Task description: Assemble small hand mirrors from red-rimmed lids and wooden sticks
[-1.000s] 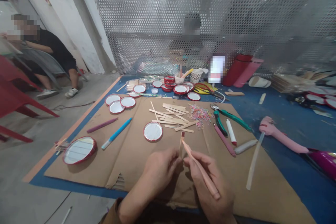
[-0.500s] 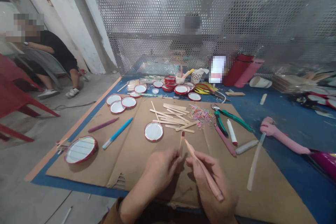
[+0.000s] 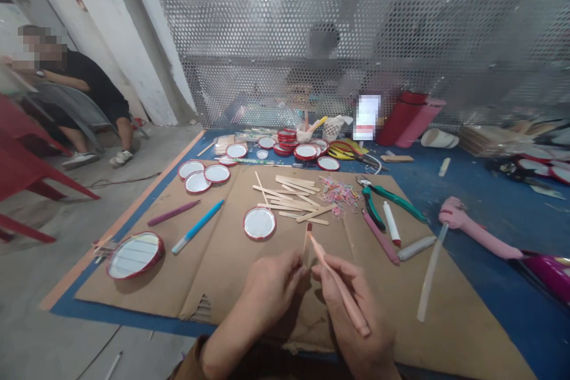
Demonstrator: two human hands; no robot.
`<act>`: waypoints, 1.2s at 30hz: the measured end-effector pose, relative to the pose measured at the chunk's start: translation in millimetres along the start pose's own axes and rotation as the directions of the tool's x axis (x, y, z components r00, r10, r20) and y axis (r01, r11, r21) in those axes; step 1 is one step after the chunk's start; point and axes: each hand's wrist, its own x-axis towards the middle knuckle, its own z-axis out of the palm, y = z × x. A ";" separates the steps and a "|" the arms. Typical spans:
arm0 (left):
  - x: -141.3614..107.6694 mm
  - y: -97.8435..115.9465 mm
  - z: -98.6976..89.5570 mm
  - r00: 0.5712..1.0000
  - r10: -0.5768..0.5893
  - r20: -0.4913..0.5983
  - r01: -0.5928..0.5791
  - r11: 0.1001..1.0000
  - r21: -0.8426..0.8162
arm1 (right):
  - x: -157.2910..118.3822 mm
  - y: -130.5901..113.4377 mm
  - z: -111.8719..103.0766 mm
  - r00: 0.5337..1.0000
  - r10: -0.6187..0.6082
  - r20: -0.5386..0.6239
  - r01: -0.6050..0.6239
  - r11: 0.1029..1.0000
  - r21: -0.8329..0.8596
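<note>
Near the front of the cardboard, my left hand (image 3: 278, 282) is closed on an upright wooden craft stick (image 3: 306, 243) with a dark reddish-brown end. My right hand (image 3: 354, 303) grips a peach-coloured marker (image 3: 342, 291), its tip at or right beside that coloured end; contact is too small to tell. Beyond my hands lies a loose pile of plain craft sticks (image 3: 296, 205), next to a heap of small coloured rubber bands (image 3: 338, 193). A red-rimmed white jar lid (image 3: 259, 223) rests left of the pile.
On the cardboard (image 3: 227, 255) are a lid with sticks across it (image 3: 136, 255), a blue marker (image 3: 198, 227), green-handled pliers (image 3: 376, 208) and more markers. To the right lies a pink glue gun (image 3: 481, 231). Stacked lids (image 3: 287, 142) stand behind. A person (image 3: 89, 77) sits at left.
The marker's tip has moved slightly left and up to the stick's coloured end, my right hand shifting with it. My left hand stays nearly still. The whole view has shifted a little.
</note>
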 end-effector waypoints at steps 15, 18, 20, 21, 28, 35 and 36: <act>0.1 -1.0 0.0 1.000 0.000 -0.001 0.001 1.000 0.020 | -4.9 1.7 -2.3 0.999 0.021 0.030 -0.022 0.999 0.029; -0.1 -0.7 -0.2 1.000 -0.007 -0.004 0.008 0.999 0.038 | -5.5 3.9 -1.5 0.999 0.029 0.040 -0.031 0.999 0.033; -0.3 -0.4 -0.5 1.000 -0.013 -0.002 0.013 0.999 0.040 | -5.1 3.6 -1.2 0.998 0.049 0.031 -0.050 0.998 0.033; -0.4 -0.4 -0.6 1.000 -0.013 -0.002 0.013 0.999 0.037 | -4.7 2.8 -1.2 0.998 0.055 0.026 -0.056 0.998 0.033; -0.8 -0.9 -0.7 1.000 0.000 -0.014 0.001 0.999 0.035 | -1.1 -3.8 -1.6 0.999 0.005 0.035 -0.006 1.000 0.022; -0.8 1.0 -1.2 1.000 -0.015 0.007 0.015 1.000 0.020 | -3.3 -5.5 -4.0 0.999 0.039 0.000 -0.039 0.999 0.037; -0.8 0.8 -0.9 1.000 -0.015 0.004 0.015 1.000 0.027 | -3.0 -5.2 -3.8 1.000 0.026 0.000 -0.026 0.999 0.036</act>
